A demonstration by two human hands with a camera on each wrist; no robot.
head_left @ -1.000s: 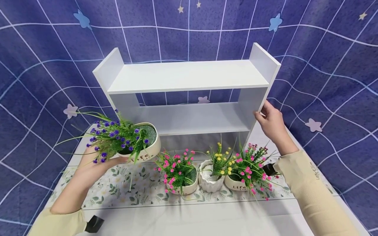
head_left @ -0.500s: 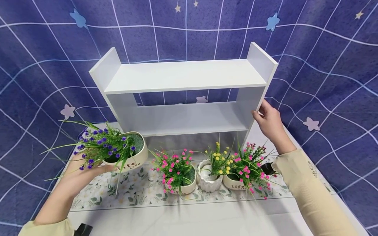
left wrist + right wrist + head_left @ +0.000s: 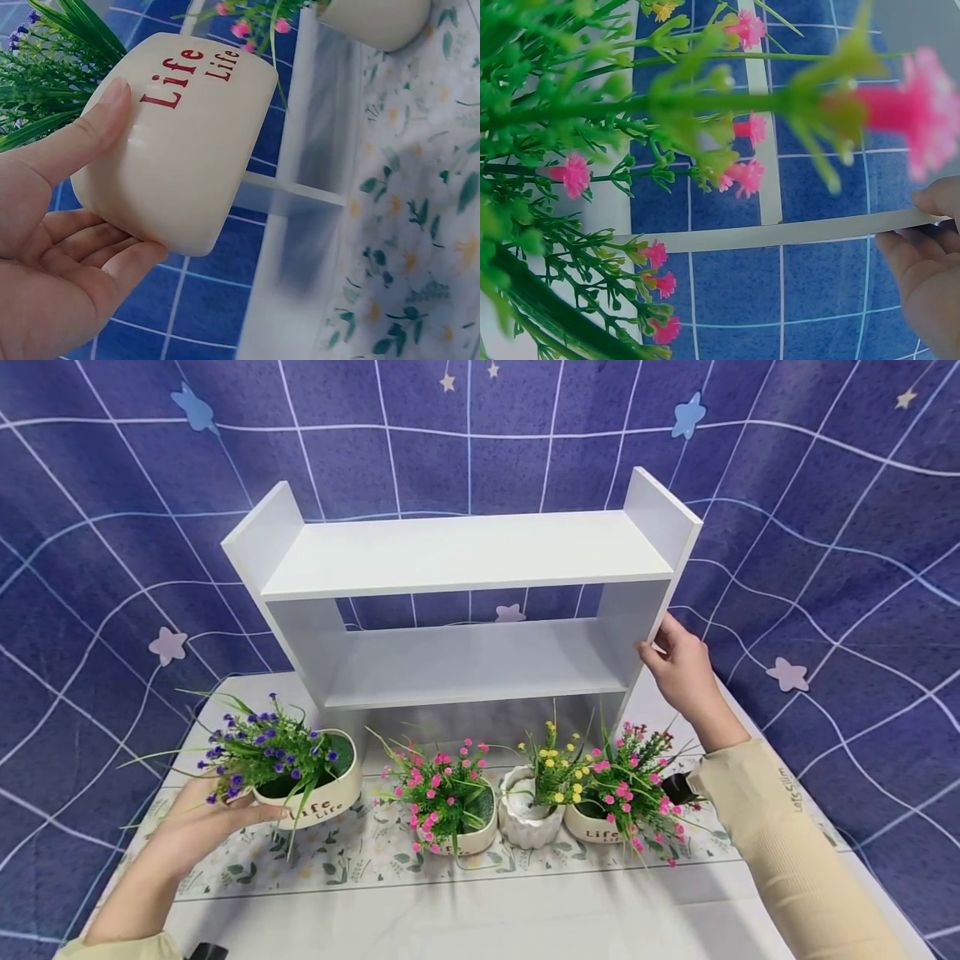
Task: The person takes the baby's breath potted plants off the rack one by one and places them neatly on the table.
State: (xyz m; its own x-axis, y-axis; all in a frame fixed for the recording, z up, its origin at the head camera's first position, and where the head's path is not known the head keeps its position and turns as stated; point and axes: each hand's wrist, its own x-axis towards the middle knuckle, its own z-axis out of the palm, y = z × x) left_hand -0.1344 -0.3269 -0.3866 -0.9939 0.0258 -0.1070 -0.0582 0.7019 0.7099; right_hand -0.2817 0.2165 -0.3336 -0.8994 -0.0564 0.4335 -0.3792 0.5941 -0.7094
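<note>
My left hand (image 3: pixel 187 831) holds a cream oval flowerpot (image 3: pixel 330 800) with purple artificial flowers (image 3: pixel 270 743), left of the shelf's front. Up close in the left wrist view, the thumb presses the side of the pot (image 3: pixel 180 150), whose wall reads "Life", and the fingers curl under its base, apart from the tablecloth. A white shelf rack (image 3: pixel 465 552) stands behind the pots. On its right side panel (image 3: pixel 705 238), my right hand (image 3: pixel 681 668) pinches the edge between thumb and fingers.
In front of the rack stand a pink-flowered pot (image 3: pixel 474 842), a white fluted pot (image 3: pixel 531 831) with yellow flowers, and another pink-flowered pot (image 3: pixel 588 825). They rest on a floral strip of the tablecloth (image 3: pixel 360 860). A blue curtain (image 3: pixel 420 452) hangs behind.
My left hand has carried the purple-flowered pot leftward and down, away from the rack's front. My right hand keeps its grip on the side panel.
</note>
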